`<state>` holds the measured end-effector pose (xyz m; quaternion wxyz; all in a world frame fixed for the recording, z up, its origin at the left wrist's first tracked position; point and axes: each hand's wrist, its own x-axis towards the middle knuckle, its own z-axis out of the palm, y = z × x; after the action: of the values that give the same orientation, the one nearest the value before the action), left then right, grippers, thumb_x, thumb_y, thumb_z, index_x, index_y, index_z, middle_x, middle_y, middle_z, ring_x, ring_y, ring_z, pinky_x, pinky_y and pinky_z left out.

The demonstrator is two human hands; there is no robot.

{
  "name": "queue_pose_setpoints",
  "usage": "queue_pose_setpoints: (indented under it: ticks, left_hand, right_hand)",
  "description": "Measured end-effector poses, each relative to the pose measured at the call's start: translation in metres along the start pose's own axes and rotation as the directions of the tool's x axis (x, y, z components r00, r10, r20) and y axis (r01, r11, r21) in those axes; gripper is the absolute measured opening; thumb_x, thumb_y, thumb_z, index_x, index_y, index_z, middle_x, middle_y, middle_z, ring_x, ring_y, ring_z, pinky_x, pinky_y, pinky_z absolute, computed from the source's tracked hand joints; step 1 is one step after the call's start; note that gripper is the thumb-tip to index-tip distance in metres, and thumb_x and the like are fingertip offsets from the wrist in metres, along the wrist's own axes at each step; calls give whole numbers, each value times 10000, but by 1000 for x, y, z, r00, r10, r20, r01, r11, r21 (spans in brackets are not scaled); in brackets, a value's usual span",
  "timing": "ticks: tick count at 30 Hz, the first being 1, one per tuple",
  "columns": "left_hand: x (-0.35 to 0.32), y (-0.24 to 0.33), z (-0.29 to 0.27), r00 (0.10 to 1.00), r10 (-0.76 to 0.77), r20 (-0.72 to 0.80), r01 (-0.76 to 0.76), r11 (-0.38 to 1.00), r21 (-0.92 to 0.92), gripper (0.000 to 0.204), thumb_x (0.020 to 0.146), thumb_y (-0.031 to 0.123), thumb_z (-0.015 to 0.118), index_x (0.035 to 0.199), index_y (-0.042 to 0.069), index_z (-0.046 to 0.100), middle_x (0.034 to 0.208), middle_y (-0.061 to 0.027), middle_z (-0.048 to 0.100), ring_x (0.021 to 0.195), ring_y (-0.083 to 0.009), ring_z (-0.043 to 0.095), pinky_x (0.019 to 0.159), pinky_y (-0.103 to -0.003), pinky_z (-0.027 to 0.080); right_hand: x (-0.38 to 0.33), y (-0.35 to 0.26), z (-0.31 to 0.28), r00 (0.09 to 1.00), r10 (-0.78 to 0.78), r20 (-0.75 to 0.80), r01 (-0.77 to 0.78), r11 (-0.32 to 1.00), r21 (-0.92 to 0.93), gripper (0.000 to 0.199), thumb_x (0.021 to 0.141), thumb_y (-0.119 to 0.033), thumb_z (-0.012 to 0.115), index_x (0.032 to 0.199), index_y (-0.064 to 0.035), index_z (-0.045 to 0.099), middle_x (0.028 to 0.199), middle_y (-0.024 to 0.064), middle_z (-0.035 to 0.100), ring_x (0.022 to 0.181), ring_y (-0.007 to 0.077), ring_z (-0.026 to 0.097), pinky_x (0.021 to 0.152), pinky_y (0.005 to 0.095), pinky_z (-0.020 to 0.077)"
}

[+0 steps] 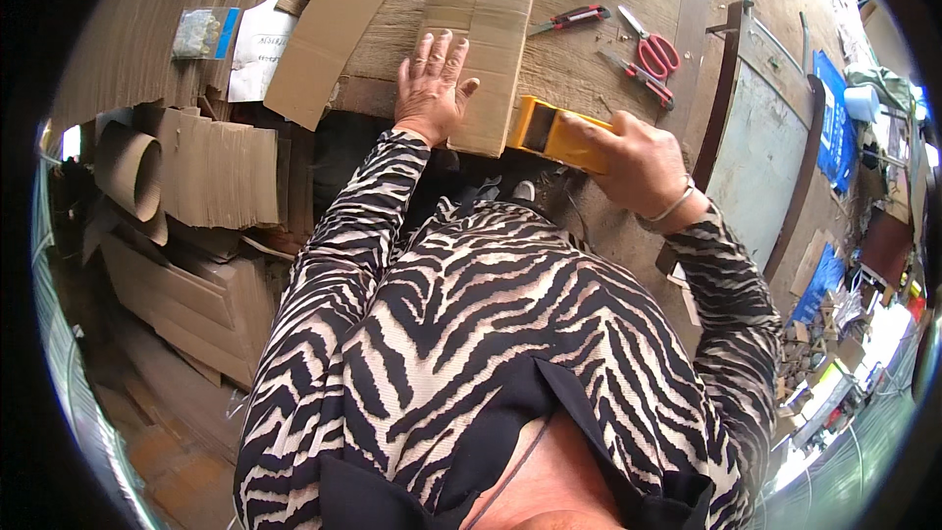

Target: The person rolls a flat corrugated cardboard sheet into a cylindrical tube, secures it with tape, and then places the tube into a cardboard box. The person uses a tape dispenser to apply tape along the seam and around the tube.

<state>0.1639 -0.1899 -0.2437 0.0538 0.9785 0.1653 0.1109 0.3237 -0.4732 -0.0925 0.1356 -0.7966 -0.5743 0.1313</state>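
My left hand point(430, 90) lies flat with its fingers stretched out on the near left part of a long, folded piece of brown cardboard point(488, 34). The cardboard runs away from me across the wooden table point(589, 49), its near end at the table's front edge. In my right hand point(643, 165) is a yellow, box-shaped tool point(561, 135) with a dark slot. Its left end meets the cardboard's near right edge; I cannot make out its exact kind. My right fingers wrap round its right end.
Red-handled scissors point(655, 56) and two red-and-black utility knives point(572, 18) point(640, 79) lie right of the cardboard. Another cardboard strip point(339, 25) leans at the left, beside stacked cardboard sheets point(221, 172). A dark-framed panel point(760, 128) stands at the right.
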Motion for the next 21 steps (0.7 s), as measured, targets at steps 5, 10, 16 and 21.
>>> queue_pose_setpoints:
  ticks: [5, 10, 16, 21]
  left_hand:
    - [1, 9, 1, 1000, 7, 25, -7, 1000, 10, 715, 974, 567, 520, 1568, 196, 372, 1640, -122, 278, 1502, -354, 240, 1160, -579, 222]
    - [2, 1, -1, 998, 20, 61, -23, 999, 46, 751, 974, 596, 500, 1581, 182, 342, 1652, -137, 245, 1517, -359, 208, 1152, -569, 243]
    - [-4, -39, -6, 994, 38, 107, -41, 999, 24, 791, 990, 657, 398, 1602, 167, 288, 1670, -140, 195, 1534, -365, 169, 1169, -533, 238]
    - [-6, -54, -4, 991, 19, 133, -21, 1000, 10, 814, 989, 682, 364, 1608, 162, 266, 1677, -138, 170, 1536, -369, 159, 1183, -533, 219]
  right_hand:
    - [-29, 53, 47, 1000, -14, -18, 14, 1000, 4, 710, 740, -206, 818, 1391, -362, 582, 849, 69, 552, 699, 292, 631, 611, 409, 540]
    - [-14, 80, 140, 990, -67, -125, 94, 969, 228, 750, 727, -184, 778, 1411, -390, 552, 864, 91, 550, 745, 320, 633, 645, 434, 546]
    - [26, 73, 200, 974, -133, -181, 187, 927, 324, 746, 753, -211, 779, 1430, -397, 526, 890, 107, 557, 769, 325, 634, 655, 438, 553]
    - [35, 74, 210, 996, -80, 33, 67, 954, 292, 674, 798, -222, 727, 1413, -411, 528, 913, 127, 595, 815, 346, 657, 681, 452, 554]
